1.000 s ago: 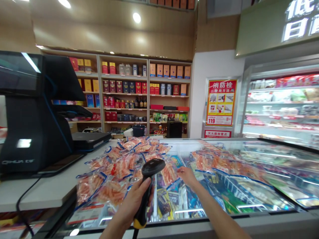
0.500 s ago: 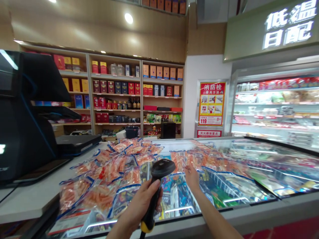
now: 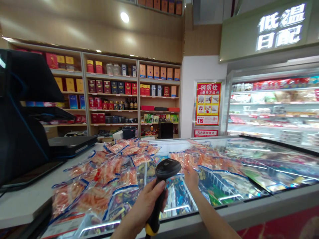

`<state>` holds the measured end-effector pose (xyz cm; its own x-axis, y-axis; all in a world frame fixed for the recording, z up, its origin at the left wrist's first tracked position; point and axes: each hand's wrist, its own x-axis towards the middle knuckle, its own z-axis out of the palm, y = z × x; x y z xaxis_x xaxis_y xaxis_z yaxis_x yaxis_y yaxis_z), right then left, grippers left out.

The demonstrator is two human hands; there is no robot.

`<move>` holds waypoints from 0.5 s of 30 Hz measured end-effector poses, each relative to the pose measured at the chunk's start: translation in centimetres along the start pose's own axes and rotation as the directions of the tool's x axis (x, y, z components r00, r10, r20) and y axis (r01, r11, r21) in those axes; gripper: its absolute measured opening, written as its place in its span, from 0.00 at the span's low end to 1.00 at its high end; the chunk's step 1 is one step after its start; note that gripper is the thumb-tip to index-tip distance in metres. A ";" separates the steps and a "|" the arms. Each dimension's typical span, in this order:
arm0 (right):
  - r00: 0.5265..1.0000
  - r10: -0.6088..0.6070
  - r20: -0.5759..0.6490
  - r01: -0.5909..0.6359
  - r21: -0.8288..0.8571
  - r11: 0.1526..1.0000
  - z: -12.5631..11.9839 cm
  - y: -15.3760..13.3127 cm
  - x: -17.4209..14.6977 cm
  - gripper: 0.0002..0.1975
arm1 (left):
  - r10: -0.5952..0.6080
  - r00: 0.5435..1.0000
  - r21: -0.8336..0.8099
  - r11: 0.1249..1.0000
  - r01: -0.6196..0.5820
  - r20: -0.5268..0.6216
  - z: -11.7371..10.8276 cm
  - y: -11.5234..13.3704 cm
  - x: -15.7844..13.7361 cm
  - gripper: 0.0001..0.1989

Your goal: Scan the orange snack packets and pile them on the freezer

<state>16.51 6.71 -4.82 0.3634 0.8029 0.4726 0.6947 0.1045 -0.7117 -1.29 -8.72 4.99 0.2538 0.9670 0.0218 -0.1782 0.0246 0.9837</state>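
Left hand wrapped firmly around the scanner, whose head sits just beside the right hand, and that's tight! One careless swing could rap those knuckles. The right fingers are at a bag of orange pieces lying on the freezer; whether they pinch it, I can't tell. A loose hold might let that slick plastic slip. Over to the left, the pile of bags overlaps untidily: one nudge could set it sliding. And that cord below could snag on the front edge.
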 end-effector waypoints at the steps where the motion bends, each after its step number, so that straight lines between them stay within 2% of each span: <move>1: 1.000 0.004 0.000 -0.004 0.001 1.000 0.0 0.0 0.0 0.13 | 0.005 1.000 -0.007 1.000 -0.005 0.000 0.1 0.1 0.1 0.12; 6: 1.000 0.002 0.007 -0.003 0.025 1.000 -0.5 0.4 -0.2 0.13 | 0.033 0.999 -0.019 0.999 -0.033 0.005 0.3 0.2 0.4 0.13; 15: 0.998 -0.030 -0.054 0.032 0.037 0.999 -1.0 0.4 -0.9 0.12 | -0.014 1.000 -0.063 0.998 0.013 -0.015 1.0 0.0 0.8 0.13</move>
<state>17.05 5.43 -5.03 0.3755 0.7667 0.5208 0.6824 0.1515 -0.7151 -0.11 -8.23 5.19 0.2424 0.9702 0.0058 -0.2349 0.0528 0.9706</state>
